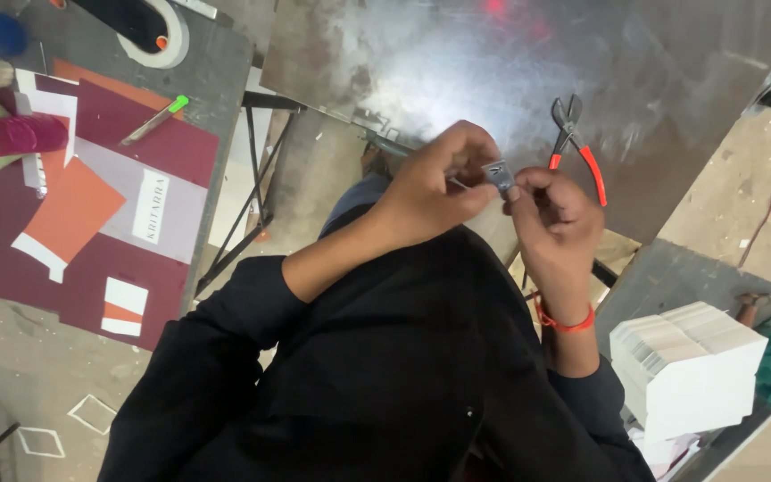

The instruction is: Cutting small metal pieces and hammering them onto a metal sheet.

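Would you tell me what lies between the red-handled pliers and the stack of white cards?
In the head view, the right hand and its wrist lie between the pliers and the stack of white cards.

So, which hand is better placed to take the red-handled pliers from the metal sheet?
The right hand, probably. It pinches the small metal piece just beside the red-handled pliers on the metal sheet. The left hand lies farther away and grips a thin grey tool.

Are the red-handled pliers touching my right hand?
Apart. The head view shows the red-handled pliers lying on the metal sheet, with bare sheet visible between them and the right hand.
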